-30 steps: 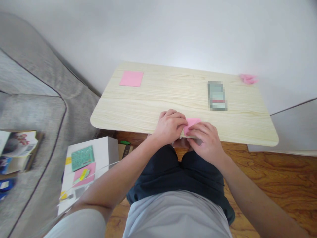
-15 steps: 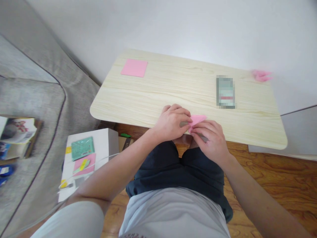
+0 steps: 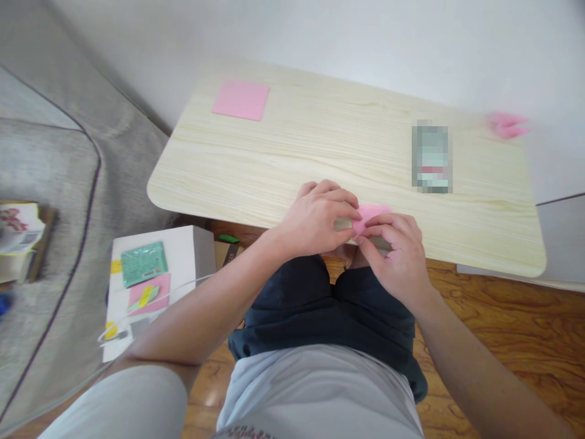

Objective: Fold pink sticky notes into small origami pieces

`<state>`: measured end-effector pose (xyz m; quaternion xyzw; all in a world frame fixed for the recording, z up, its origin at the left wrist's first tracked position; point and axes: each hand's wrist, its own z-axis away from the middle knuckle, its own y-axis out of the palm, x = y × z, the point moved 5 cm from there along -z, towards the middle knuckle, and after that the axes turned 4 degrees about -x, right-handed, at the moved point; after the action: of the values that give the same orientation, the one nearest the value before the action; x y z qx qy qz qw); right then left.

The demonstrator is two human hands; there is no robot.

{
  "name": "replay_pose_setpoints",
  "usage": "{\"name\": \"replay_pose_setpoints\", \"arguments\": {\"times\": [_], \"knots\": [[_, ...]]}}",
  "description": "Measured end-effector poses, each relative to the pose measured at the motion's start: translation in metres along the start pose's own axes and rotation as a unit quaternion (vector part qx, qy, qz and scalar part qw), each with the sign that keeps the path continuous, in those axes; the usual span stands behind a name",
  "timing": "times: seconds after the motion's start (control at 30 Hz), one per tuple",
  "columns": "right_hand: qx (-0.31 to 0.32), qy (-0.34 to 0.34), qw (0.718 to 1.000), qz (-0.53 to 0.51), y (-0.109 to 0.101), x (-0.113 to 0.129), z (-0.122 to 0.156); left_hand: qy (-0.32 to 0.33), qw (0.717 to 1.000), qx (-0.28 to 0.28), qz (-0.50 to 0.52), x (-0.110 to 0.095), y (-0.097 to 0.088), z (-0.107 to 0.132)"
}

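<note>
A small folded piece of pink paper (image 3: 372,211) lies at the front edge of the light wood table (image 3: 320,128). My left hand (image 3: 320,216) pinches its left side between thumb and fingers. From the right, my right hand (image 3: 397,247) grips the paper's near corner with thumb and forefinger. Fingers cover part of the paper, so its full shape is hidden. At the table's back left lies a flat stack of pink square paper (image 3: 242,100). A folded pink paper piece (image 3: 507,125) sits at the back right, blurred.
A pixelated phone-like object (image 3: 432,158) lies on the table's right half. Left of my legs, a white box (image 3: 183,250) bears a green packet (image 3: 145,263), pink paper, a yellow-green item and a white cable (image 3: 183,283). A grey sofa (image 3: 55,177) stands at the left.
The view has shifted slightly. Both hands still hold the pink paper at the table edge; the right fingers now reach further over it, and its visible part looks smaller.
</note>
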<state>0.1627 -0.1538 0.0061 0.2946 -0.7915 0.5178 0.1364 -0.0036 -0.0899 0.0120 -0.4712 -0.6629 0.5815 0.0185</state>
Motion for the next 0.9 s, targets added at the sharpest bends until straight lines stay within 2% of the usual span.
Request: {"name": "replay_pose_setpoints", "arguments": {"times": [0.63, 0.9], "knots": [[-0.074, 0.036, 0.996, 0.03, 0.01, 0.006, 0.01, -0.006, 1.0, 0.0, 0.008, 0.004, 0.003, 0.001], [-0.07, 0.033, 0.997, 0.021, 0.01, 0.004, 0.013, -0.005, 1.0, 0.004, 0.009, 0.004, 0.002, 0.001]]}}
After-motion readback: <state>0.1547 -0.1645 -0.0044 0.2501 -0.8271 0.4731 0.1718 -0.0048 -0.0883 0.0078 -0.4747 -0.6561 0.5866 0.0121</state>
